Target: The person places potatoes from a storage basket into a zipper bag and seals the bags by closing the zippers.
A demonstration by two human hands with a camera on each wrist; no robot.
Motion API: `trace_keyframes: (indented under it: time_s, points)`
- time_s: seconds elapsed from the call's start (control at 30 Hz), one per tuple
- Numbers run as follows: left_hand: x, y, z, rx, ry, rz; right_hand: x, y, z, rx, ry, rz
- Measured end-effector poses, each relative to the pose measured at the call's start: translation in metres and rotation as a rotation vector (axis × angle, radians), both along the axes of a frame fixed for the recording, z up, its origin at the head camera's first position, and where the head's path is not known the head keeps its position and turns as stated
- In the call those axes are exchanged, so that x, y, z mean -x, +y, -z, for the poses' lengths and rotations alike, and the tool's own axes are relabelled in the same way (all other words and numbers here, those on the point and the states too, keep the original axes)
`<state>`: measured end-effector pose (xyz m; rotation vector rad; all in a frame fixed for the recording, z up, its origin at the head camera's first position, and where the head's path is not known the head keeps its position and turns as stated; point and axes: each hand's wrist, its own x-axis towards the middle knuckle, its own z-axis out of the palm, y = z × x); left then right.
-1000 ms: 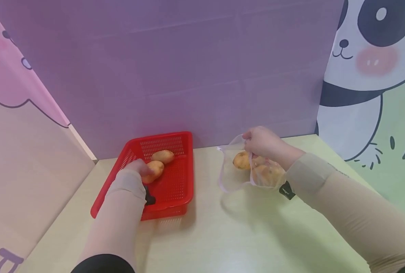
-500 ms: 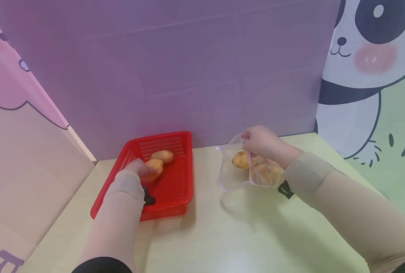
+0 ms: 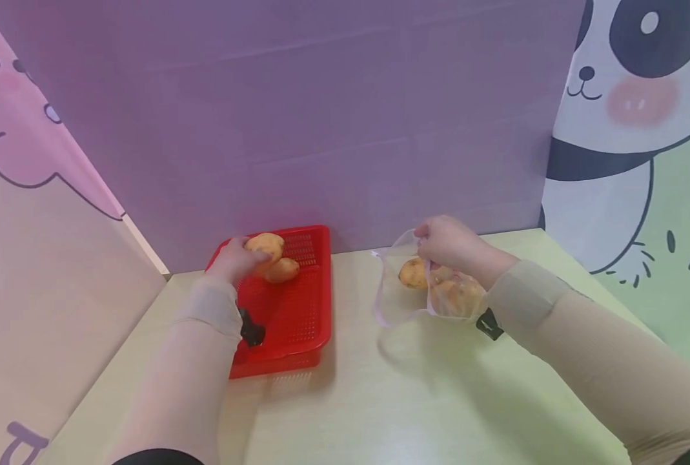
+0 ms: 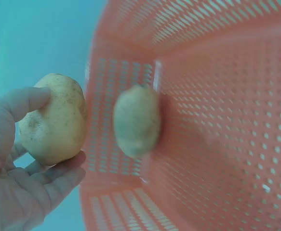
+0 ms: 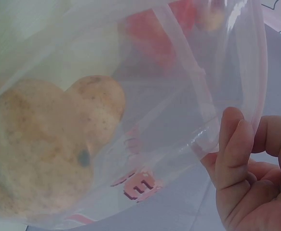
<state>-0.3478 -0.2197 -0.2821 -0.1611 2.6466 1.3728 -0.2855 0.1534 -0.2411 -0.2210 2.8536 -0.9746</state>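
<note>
My left hand (image 3: 235, 259) grips a potato (image 4: 54, 120) between thumb and fingers, raised over the back left of the red plastic basket (image 3: 324, 310). Another potato (image 3: 283, 270) lies on the basket floor beneath it. On the right, my right hand (image 3: 446, 242) pinches the upper edge of a clear plastic bag (image 5: 174, 110) and keeps its mouth spread toward the basket. Inside the bag are potatoes (image 5: 39, 144), one of them (image 3: 413, 274) near the opening. Red printing shows on the bag's side in the right wrist view.
A black strap-like piece (image 3: 252, 328) shows by my left wrist, over the basket. Another black piece (image 3: 488, 324) sits beside my right wrist. The pale table (image 3: 356, 400) ends at a purple backdrop (image 3: 321, 129), with printed panels at both sides.
My left hand has lifted one potato up and toward the back of the basket, and the other potato now shows below it. The right hand and bag hold nearly still.
</note>
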Motion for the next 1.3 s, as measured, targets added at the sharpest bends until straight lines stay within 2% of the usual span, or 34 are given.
trace_keyframes:
  time_s: [0.07, 0.13, 0.2, 0.33, 0.47, 0.63, 0.7, 0.8, 0.87, 0.97, 1.17, 1.3]
  points:
    - [-0.001, 0.005, -0.008, 0.015, 0.081, 0.031, -0.001, 0.0, 0.0, -0.004, 0.002, -0.001]
    - [-0.003, 0.01, -0.015, -0.012, 0.136, 0.053, -0.002, 0.0, -0.001, -0.005, 0.006, -0.001]
    - [-0.005, 0.016, -0.02, -0.058, 0.15, 0.056, -0.003, -0.001, -0.001, -0.006, 0.008, -0.002]
    - [-0.011, 0.029, -0.028, -0.133, 0.146, 0.053, -0.005, -0.002, -0.002, -0.011, 0.022, -0.003]
    - [-0.017, 0.048, -0.034, -0.165, 0.12, 0.073, -0.005, -0.002, -0.001, -0.006, 0.022, -0.002]
    - [-0.031, 0.076, -0.039, -0.231, 0.078, 0.122, -0.005, -0.001, 0.0, 0.0, 0.016, -0.001]
    - [-0.037, 0.086, -0.038, -0.259, 0.08, 0.164, -0.005, -0.001, 0.0, -0.007, 0.025, -0.008]
    - [-0.047, 0.102, -0.036, -0.241, 0.1, 0.25, -0.005, -0.001, 0.0, -0.015, 0.031, -0.014]
    - [-0.055, 0.111, -0.033, -0.203, 0.116, 0.315, -0.005, -0.001, 0.0, -0.014, 0.027, -0.015]
    - [-0.065, 0.125, -0.029, -0.131, 0.102, 0.379, -0.004, -0.001, 0.0, -0.007, 0.013, -0.01]
    - [-0.08, 0.151, -0.015, 0.01, 0.091, 0.452, -0.005, -0.001, 0.0, 0.005, 0.006, -0.008]
    - [-0.081, 0.166, -0.006, 0.07, 0.12, 0.469, -0.005, -0.001, 0.0, 0.0, 0.016, -0.008]
